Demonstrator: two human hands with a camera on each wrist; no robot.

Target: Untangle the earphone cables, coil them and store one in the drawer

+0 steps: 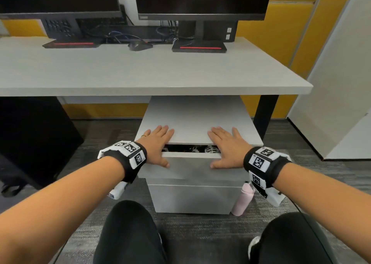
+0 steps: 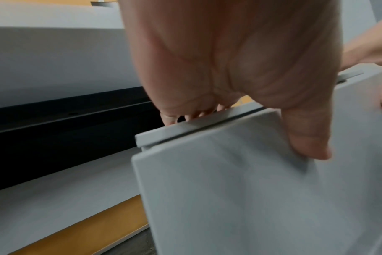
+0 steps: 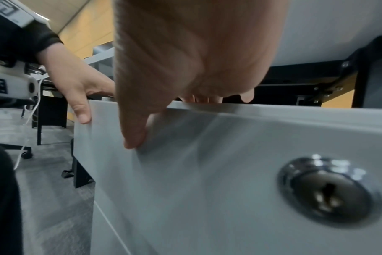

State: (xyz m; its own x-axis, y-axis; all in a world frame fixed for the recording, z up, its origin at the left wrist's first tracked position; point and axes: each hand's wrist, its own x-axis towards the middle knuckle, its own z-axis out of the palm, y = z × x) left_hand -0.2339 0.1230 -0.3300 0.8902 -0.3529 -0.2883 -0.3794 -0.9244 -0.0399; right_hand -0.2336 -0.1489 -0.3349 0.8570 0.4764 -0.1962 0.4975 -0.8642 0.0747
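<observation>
The grey top drawer [image 1: 192,164] stands slightly ajar; through the narrow gap, coiled white earphone cables [image 1: 210,149] lie inside.

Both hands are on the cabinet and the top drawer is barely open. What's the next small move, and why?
Probably pull the drawer further out. Both the left hand and right hand lie flat across the cabinet top, thumbs on the drawer front, and only a narrow gap shows the white cables inside.
</observation>
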